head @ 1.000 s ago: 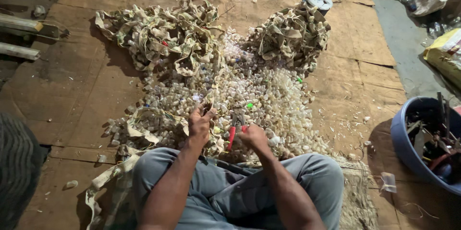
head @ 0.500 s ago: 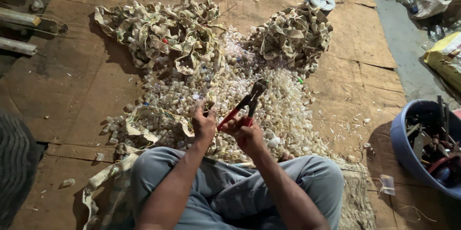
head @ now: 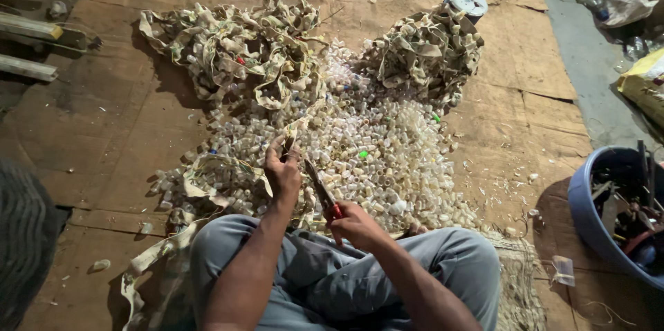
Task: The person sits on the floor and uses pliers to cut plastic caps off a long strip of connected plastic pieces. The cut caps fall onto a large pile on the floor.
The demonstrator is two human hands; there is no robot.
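The left hand (head: 283, 168) pinches the end of a pale strip (head: 294, 134) of webbing studded with small caps, fingers closed on it just above the knees. The right hand (head: 353, 224) is wrapped tight around the red handles of a pair of cutters (head: 321, 192), whose dark jaws point up toward the strip, right beside the left hand's fingers. Both hands work over a spread of loose translucent plastic caps (head: 377, 158), small and cylindrical, with a few green ones among them.

Beyond the caps lie two tangled heaps of the same strip, one to the left (head: 235, 51) and one to the right (head: 425, 54), limp and creased. A round grey spool (head: 465, 2) stands at the far edge of the right heap. Everything rests on worn brown cardboard sheets (head: 104, 130). At the right a blue plastic tub (head: 588, 210) holds dark tools, and a yellow sack (head: 643, 82) lies further back.
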